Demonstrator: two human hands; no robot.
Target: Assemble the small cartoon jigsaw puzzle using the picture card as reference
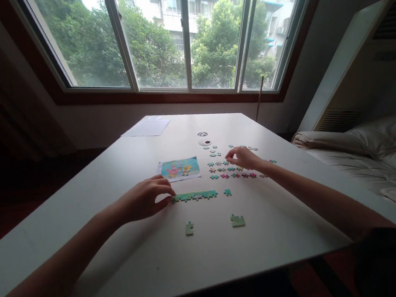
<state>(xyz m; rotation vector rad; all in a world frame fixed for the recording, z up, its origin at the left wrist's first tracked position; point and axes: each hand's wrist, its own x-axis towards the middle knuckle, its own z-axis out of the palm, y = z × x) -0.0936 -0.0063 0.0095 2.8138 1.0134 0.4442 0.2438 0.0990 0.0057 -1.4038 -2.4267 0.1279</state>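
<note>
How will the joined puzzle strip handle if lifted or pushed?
The puzzle strip would probably bend or come apart if lifted by one end, being narrow and made of interlocked pieces. Flat on the smooth-looking table, it would likely slide rather than tip if pushed.

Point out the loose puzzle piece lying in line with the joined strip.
The teal piece just past the right end of the joined strip, with a gap between. The green pieces lie nearer the camera; the loose rows lie farther back.
</note>
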